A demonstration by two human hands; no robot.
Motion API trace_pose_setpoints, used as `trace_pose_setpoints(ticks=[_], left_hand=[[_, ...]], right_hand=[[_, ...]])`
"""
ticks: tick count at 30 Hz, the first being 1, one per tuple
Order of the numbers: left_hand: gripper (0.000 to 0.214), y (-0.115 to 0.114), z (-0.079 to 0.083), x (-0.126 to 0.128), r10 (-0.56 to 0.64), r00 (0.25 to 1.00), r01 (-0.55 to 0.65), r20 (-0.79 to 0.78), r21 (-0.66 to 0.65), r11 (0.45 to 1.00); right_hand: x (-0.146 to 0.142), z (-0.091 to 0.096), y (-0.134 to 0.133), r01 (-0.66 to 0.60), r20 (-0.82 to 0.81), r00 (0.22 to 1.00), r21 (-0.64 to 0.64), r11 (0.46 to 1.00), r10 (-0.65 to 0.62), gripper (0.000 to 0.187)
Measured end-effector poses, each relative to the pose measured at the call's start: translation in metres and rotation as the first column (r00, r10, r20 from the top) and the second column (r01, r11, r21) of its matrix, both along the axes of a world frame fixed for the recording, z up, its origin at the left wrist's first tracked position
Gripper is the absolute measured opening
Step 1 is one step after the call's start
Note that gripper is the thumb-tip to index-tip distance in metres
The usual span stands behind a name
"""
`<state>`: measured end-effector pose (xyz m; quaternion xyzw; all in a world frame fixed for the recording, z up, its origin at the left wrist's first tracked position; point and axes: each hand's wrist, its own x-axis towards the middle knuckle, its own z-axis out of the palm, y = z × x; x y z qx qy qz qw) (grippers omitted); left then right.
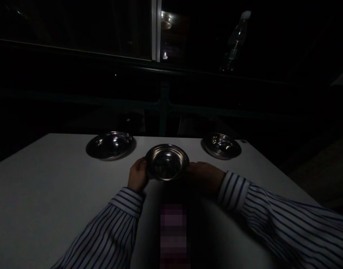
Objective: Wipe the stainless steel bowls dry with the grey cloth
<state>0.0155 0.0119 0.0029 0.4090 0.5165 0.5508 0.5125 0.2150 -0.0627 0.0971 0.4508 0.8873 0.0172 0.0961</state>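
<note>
Both hands, left hand (137,175) and right hand (205,175), grip the centre steel bowl (167,161) near the table (48,194) far edge; next, lift level.

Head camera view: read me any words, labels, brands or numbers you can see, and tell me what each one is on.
No text can be read.
The bottle on the far ledge carries a label, too dark and small to read.
The three steel plates, the middle plate held by the left hand and right hand, show no markings.

3 silver steel bowls (167,162), white table (48,194), blue-and-white striped sleeves (126,220)
</note>
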Motion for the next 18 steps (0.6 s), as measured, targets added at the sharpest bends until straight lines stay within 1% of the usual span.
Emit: trace_pose_setpoints(ticks=[2,4,6,8,10,12,14,18], left_hand=[[0.033,-0.001,0.001,0.000,-0.010,1.000,0.010,0.030,-0.008,1.000],[0.033,-0.001,0.002,-0.001,-0.023,0.998,0.024,0.060,-0.019,1.000],[0.037,-0.001,0.003,-0.002,-0.036,0.995,0.039,0.093,-0.035,0.999],[0.043,-0.002,0.005,-0.002,-0.045,0.991,0.052,0.126,-0.055,0.997],[0.047,-0.003,0.006,-0.001,-0.052,0.987,0.064,0.155,-0.072,0.995],[0.049,-0.003,0.006,0.000,-0.060,0.982,0.076,0.178,-0.086,0.993],[0.050,-0.003,0.005,0.000,-0.060,0.980,0.079,0.192,-0.093,0.993],[0.050,0.001,0.001,-0.004,-0.036,0.987,0.044,0.155,-0.053,0.998]], right_hand=[[-0.009,-0.001,0.009,-0.001,-0.066,0.998,0.022,1.000,0.003,0.028],[-0.024,-0.003,0.024,0.010,-0.132,0.991,0.054,0.998,-0.002,0.030],[-0.040,-0.003,0.042,0.043,-0.164,0.986,0.087,0.995,-0.028,0.029],[-0.056,-0.004,0.061,0.065,-0.192,0.981,0.114,0.991,-0.042,0.031],[-0.070,-0.004,0.076,0.057,-0.199,0.980,0.120,0.991,-0.033,0.033],[-0.081,-0.005,0.086,0.026,-0.183,0.983,0.099,0.995,-0.007,0.031],[-0.090,-0.007,0.089,-0.037,-0.151,0.988,0.059,0.998,0.045,0.027],[-0.093,-0.009,0.079,-0.198,-0.087,0.977,-0.030,0.980,0.195,0.021]])
